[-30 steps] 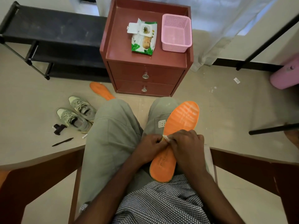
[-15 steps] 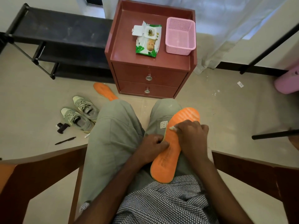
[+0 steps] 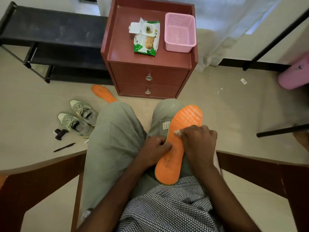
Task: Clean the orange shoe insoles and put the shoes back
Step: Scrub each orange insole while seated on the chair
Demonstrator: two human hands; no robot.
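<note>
The orange insole (image 3: 177, 148) lies along the person's right thigh, toe toward one o'clock. The right hand (image 3: 199, 139) curls round a small white wipe (image 3: 177, 132) and presses it on the forefoot; the left hand (image 3: 156, 148) pinches the insole's edge at nine o'clock. Good wiping probably calls for firm, overlapping strokes heel to toe. The second insole (image 3: 102, 93) and shoes (image 3: 78, 118) wait on the floor at ten o'clock.
</note>
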